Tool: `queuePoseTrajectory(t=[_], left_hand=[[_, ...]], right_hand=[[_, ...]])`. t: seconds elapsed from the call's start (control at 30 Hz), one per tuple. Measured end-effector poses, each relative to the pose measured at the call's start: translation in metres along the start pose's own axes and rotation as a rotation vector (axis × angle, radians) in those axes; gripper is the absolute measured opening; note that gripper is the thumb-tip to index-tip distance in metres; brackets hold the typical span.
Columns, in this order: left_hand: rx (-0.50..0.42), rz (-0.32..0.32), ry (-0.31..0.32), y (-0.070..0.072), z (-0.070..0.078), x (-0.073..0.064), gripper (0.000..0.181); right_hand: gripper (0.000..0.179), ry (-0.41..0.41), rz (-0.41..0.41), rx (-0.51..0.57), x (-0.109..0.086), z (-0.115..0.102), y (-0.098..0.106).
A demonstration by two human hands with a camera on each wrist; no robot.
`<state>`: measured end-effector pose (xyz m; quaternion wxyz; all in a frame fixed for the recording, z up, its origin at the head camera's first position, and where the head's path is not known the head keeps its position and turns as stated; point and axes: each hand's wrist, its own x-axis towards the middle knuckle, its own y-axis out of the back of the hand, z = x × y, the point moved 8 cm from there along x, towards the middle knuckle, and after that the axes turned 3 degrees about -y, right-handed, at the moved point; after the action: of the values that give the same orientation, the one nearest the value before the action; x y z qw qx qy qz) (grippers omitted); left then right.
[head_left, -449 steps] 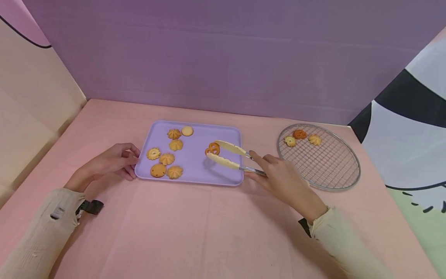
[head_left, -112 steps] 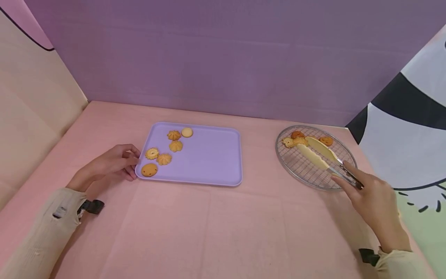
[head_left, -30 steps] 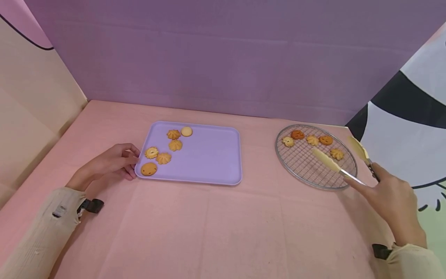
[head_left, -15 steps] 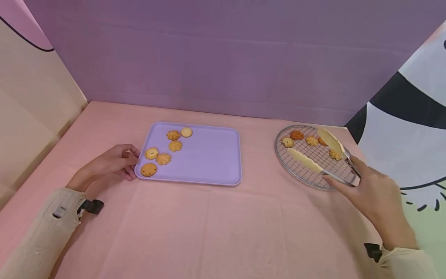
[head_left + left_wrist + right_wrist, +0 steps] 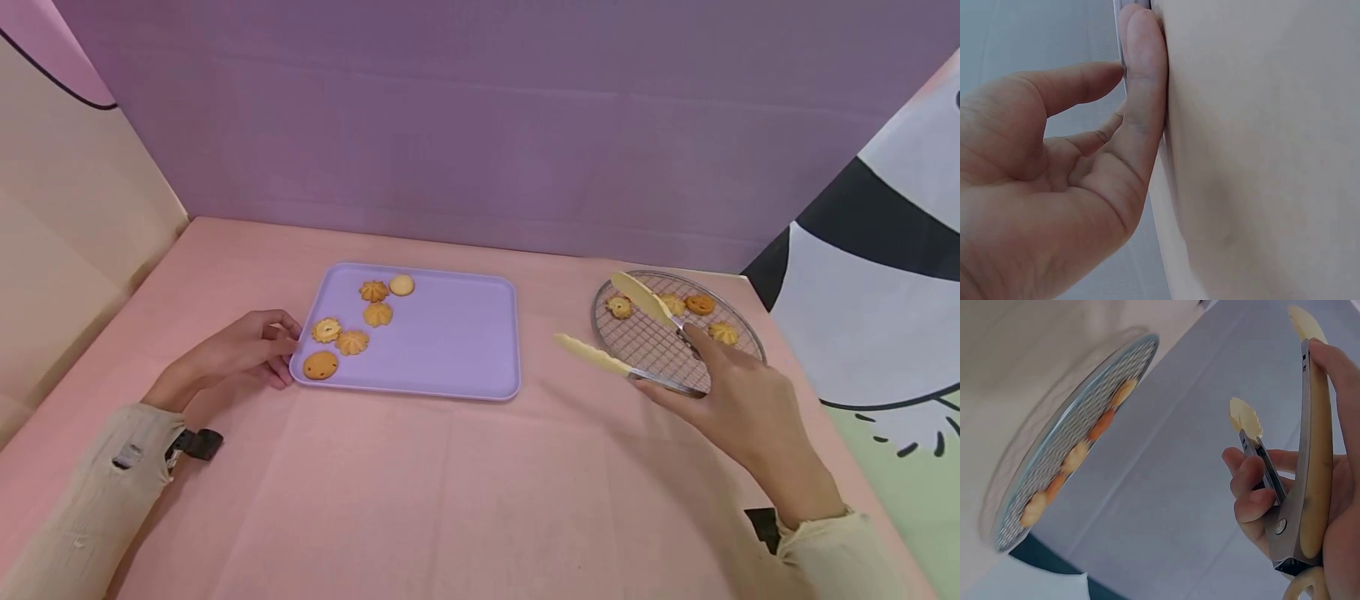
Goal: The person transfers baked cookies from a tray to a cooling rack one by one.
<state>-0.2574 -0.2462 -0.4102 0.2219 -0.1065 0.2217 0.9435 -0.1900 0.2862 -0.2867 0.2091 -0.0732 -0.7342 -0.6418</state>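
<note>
My right hand (image 5: 742,400) grips a pair of tongs (image 5: 671,382) with pale yellow tips, their two arms spread wide with nothing between them. One tip overlaps the round wire rack (image 5: 637,342); the other hangs left of its rim. On the rack are a ring-shaped cookie (image 5: 619,307), an orange-brown cookie (image 5: 700,304) and a ridged cookie (image 5: 723,333); another ridged cookie (image 5: 675,304) is partly hidden by the tongs. My left hand (image 5: 243,346) rests its relaxed fingers against the left edge of the lilac tray (image 5: 450,333); in the left wrist view the fingertips (image 5: 1146,37) touch its rim.
Several cookies lie on the tray's left half, among them a smooth pale cookie (image 5: 402,285) and a round brown cookie (image 5: 320,365). Pink cloth (image 5: 420,483) covers the table. A purple backdrop (image 5: 480,133) stands behind it.
Several seconds ago the tongs held a pretzel-shaped cookie over the tray; more cookies now lie on the rack. Lately the right hand has moved left with spread tongs. The left hand stays put.
</note>
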Motion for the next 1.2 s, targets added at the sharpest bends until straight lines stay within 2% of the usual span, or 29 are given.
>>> queuePoseTrajectory(t=[0.13, 0.37, 0.53, 0.67, 0.97, 1.2], left_hand=[[-0.002, 0.000, -0.005, 0.001, 0.001, 0.001, 0.034], [-0.033, -0.001, -0.007, -0.001, 0.002, -0.001, 0.034], [-0.023, 0.001, -0.004, -0.001, 0.002, -0.002, 0.035], [-0.018, 0.002, -0.003, -0.001, 0.002, -0.002, 0.035], [-0.033, 0.006, -0.001, 0.000, 0.000, -0.001, 0.035], [-0.019, 0.007, -0.003, 0.000, 0.002, -0.002, 0.036]], right_hand=[[0.090, 0.073, 0.025, 0.026, 0.004, -0.021, -0.005], [0.096, 0.275, 0.113, 0.053, 0.008, -0.062, -0.019], [0.099, 0.366, 0.155, 0.060, 0.014, -0.091, -0.028], [0.097, 0.409, 0.143, 0.076, 0.019, -0.112, -0.033], [0.094, 0.434, 0.019, 0.111, 0.033, -0.154, -0.052], [0.088, 0.493, 0.027, 0.106, 0.041, -0.178, -0.065]])
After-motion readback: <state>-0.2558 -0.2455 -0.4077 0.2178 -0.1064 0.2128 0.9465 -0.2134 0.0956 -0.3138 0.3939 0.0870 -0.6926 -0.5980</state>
